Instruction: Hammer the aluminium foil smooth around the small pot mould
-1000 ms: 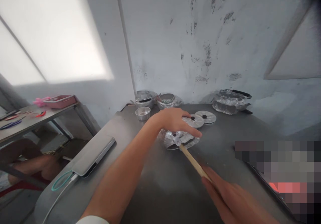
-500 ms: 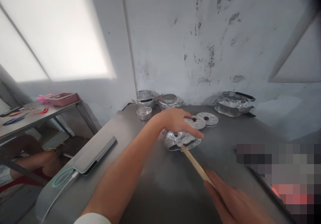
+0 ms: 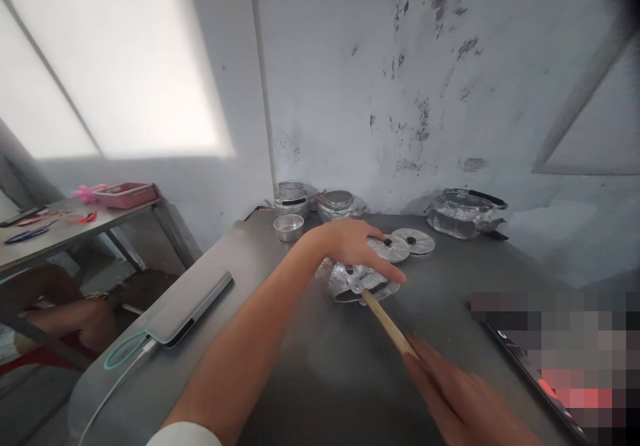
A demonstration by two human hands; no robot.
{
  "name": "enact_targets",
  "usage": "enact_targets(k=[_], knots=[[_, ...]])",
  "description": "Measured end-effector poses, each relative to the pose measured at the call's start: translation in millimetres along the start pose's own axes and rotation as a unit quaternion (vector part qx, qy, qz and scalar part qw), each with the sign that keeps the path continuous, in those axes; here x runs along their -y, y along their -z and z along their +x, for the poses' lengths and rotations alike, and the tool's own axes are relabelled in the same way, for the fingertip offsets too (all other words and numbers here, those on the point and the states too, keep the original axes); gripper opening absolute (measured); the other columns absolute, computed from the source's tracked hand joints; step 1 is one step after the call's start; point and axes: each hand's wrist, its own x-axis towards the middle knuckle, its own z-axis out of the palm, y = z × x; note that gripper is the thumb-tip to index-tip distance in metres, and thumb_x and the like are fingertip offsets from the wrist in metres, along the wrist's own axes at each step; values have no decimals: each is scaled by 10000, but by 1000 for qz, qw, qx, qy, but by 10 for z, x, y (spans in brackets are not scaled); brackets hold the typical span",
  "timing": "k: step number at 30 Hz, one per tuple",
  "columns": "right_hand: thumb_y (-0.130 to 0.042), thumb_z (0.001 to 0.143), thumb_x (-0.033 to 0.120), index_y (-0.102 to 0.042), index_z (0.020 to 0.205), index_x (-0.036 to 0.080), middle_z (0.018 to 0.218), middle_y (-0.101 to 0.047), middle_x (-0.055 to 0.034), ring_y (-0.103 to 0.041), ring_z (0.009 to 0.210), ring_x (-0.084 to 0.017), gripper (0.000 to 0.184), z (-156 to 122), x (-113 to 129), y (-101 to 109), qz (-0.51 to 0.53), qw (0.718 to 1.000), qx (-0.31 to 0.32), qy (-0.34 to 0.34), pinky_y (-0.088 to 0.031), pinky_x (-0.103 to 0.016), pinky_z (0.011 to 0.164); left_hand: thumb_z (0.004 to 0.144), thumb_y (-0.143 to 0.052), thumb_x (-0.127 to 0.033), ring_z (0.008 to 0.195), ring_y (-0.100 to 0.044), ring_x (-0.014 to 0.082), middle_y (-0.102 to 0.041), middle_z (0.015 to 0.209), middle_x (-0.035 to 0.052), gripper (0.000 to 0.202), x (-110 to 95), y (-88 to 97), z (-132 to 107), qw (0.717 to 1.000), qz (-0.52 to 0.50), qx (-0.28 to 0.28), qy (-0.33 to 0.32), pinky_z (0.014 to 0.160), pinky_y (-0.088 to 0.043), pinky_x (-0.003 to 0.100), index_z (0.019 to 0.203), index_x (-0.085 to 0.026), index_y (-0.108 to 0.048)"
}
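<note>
A small metal pan is pressed down near the middle of the grey surface by the left hand, its fingers spread flat over it. The pan's wooden handle is gripped by the right hand, fingers closed around its end. Two round lids lie just behind.

On the table, the left hand lies on a small pan whose handle runs back to the right hand, with two lids just behind, pots along the wall, and a phone at the left edge.
</note>
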Motion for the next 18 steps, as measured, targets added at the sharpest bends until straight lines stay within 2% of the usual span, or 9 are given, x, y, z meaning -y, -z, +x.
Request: enact_targets(k=[2,4,10,16,18], knots=[[-290,986,434,-680,1039,265,588,-705,-27,-678,472,-228,428,10,17,24,19,999,35,0,-505,-290,435,648,-559,-874,1330,-434,380,-378,1560,44,1062,10,-4,5,1000,1,1,-1,1062,-408,490,1506,-270,-392],[-289,987,440,-658,1117,256,611,-714,-29,-695,509,-237,433,11,7,12,28,999,40,-9,-515,-295,456,662,-558,-864,1325,-440,379,-394,1551,50,1056,14,-4,6,1000,-2,3,-2,1060,-410,494,1511,-261,-385],[-288,993,449,-681,1053,253,606,-714,-29,-701,526,-243,443,6,-63,-76,23,997,70,-32,-531,-305,481,681,-568,-831,1300,-468,378,-382,1558,55,1027,-2,7,-2,1000,-7,7,1,1017,-450,479,1514,-262,-379],[-291,1006,454,-613,1213,231,740,-770,-54,-737,607,-246,443,-22,-49,-30,16,999,30,-15,-524,-291,468,676,-577,-831,1316,-455,384,-410,1542,61,1032,-6,6,-4,1000,-6,5,4,1051,-420,480,1510,-255,-383],[-299,1006,446,-620,1187,236,749,-775,-54,-735,593,-241,425,-43,-59,-34,4,1000,23,-11,-522,-288,453,674,-572,-841,1324,-442,393,-392,1552,61,1041,-7,6,-10,1000,-8,4,5,1056,-415,488,1512,-254,-383]])
